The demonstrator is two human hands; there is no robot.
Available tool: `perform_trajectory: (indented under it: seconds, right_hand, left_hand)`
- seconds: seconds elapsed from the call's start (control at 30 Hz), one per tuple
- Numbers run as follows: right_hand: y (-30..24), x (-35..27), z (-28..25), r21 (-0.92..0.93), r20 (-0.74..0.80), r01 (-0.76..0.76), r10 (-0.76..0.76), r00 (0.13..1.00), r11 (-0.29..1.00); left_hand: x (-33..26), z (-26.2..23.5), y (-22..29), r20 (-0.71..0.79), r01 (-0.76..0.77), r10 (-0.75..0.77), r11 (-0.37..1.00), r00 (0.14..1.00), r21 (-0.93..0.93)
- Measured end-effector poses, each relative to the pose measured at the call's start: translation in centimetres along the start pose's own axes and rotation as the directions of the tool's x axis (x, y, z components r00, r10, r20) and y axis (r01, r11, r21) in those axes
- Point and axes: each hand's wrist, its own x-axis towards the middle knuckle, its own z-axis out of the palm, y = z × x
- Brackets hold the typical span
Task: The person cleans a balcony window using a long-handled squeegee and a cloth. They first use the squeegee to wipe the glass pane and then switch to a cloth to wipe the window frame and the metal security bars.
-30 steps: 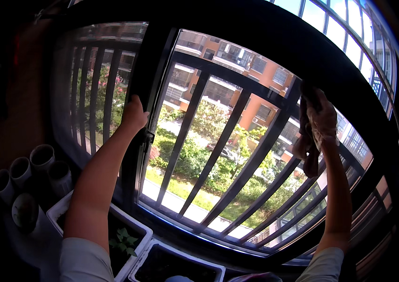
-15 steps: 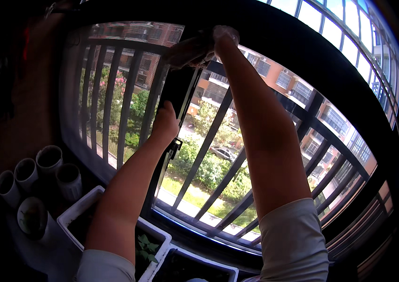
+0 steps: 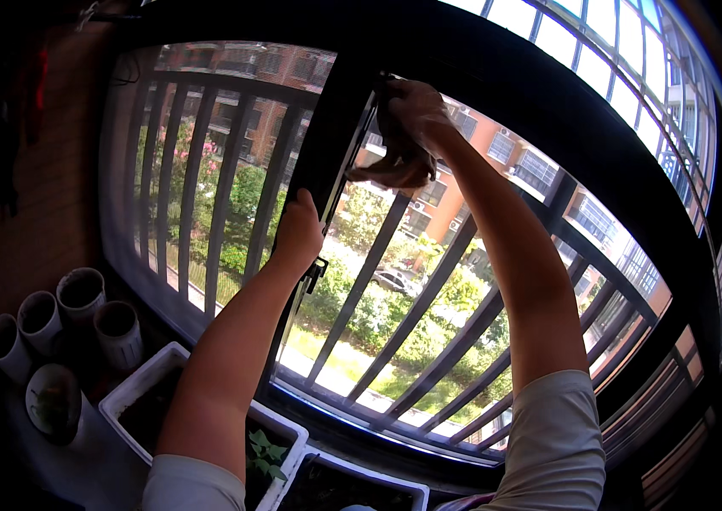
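Observation:
My right hand [image 3: 421,112] is raised to the upper part of the window, fingers closed on a dark, crumpled cloth [image 3: 401,162]. The cloth hangs below the hand, against the edge of the dark window sash frame [image 3: 327,128]. Lower down, my left hand [image 3: 300,234] grips the upright of that frame, its thumb pointing up; the other fingers are partly hidden. Just under the left hand a dark window latch [image 3: 316,274] sticks out from the frame. To the right of the upright, greenery and buildings show through the window opening.
Dark security bars [image 3: 382,294] stand outside the window. At lower left are several pale pots [image 3: 118,334] and an oval pot [image 3: 53,404] with a small plant. White-rimmed planter boxes [image 3: 293,439] sit below my left arm, one with a green seedling [image 3: 266,456].
My right hand has moved down and right along the top of the frame, and the cloth now hangs downward instead of stretching left. My left hand keeps its place.

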Motion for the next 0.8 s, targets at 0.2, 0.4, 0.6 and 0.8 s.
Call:
perform_trajectory:
  seconds: [0.2, 0.4, 0.6, 0.8]
  right_hand:
    - [-1.3, 2.7, -0.7, 0.056, -0.255, -0.134, 0.144, 0.956, 0.989]
    - [-1.2, 0.7, -1.6, -0.062, -0.086, -0.027, 0.022, 0.996, 0.998]
    - [-3.5, 2.5, -0.6, -0.278, -0.184, -0.023, -0.03, 0.982, 0.96]
    - [-2.0, 2.7, -0.2, -0.357, -0.167, 0.137, -0.208, 0.964, 0.924]
  left_hand:
    - [-0.3, -0.1, 1.3, 0.025, 0.002, -0.001, 0.999, 1.0, -0.04]
    - [-0.4, -0.2, 0.4, 0.028, 0.005, -0.006, 1.0, 1.0, 0.017]
    - [-0.2, 0.6, 0.9, -0.002, 0.005, -0.005, 1.0, 1.0, 0.005]
    - [-0.3, 0.3, 1.1, 0.02, -0.003, 0.003, 1.0, 1.0, -0.01]
